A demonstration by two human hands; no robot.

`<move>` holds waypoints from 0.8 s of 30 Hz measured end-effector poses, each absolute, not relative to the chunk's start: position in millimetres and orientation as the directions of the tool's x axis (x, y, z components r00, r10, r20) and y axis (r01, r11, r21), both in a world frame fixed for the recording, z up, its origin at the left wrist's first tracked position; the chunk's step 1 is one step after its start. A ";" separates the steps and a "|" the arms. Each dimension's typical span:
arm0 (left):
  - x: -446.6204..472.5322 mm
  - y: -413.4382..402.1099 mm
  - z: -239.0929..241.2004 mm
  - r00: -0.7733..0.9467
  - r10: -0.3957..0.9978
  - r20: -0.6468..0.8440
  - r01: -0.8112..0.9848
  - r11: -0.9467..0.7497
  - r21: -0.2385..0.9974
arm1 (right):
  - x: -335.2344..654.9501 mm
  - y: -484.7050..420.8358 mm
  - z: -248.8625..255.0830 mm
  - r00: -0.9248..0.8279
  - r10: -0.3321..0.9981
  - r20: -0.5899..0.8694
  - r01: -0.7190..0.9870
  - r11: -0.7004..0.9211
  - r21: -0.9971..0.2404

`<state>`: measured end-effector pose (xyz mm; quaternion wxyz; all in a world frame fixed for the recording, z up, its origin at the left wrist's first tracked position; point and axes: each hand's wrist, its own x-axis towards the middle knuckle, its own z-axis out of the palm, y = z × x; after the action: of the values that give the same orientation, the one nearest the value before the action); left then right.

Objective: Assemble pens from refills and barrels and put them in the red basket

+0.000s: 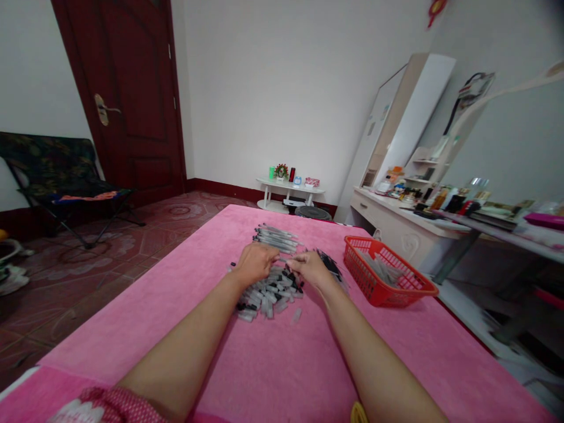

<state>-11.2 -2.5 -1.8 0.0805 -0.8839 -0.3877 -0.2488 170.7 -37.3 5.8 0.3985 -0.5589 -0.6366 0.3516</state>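
My left hand (pixel 256 262) is closed in a loose fist above a heap of pen caps (pixel 271 291), clear with black ends. Facing it, my right hand (pixel 311 267) has its thumb and fingers pinched together. A thin, pale pen (pixel 283 259) bridges the small gap between the two hands, most of it hidden by the fingers. Just beyond them lies a stack of clear pens (pixel 275 238), side by side. Dark, slender pen parts (pixel 330 262) lie in a bundle right of my right hand. One clear cap (pixel 296 315) rests apart from the heap.
A red plastic basket (pixel 374 294) with clear pen parts inside stands on the right of the pink-covered table (pixel 273 370). Past the table are a low white stand (pixel 288 186), a cluttered dresser (pixel 400 214) and, at left, a folding chair (pixel 57 176).
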 end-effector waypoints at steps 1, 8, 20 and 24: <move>-10.9 -2.6 -1.5 0.558 0.679 0.477 0.741 -0.667 0.081 | 169.9 -38.2 6.7 -0.048 0.981 0.190 0.533 0.186 -0.825; -9.2 6.7 -0.3 0.494 0.821 0.288 0.743 -0.570 0.352 | 170.1 -49.3 12.9 -0.214 0.857 0.469 0.906 0.354 -0.232; -5.3 -2.4 1.6 0.636 0.563 0.528 0.616 -0.783 0.092 | 168.7 -35.5 1.3 0.039 0.985 0.166 0.577 0.113 -0.809; -7.2 -3.0 -0.5 0.568 0.658 0.495 0.693 -0.706 0.143 | 167.7 -35.8 2.1 -0.022 0.960 0.278 0.619 0.231 -0.751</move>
<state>-7.2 -3.0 -0.5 0.0336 -0.8847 -0.3818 -0.2655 167.7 -35.8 2.1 0.3907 -0.5801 -0.6805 0.2186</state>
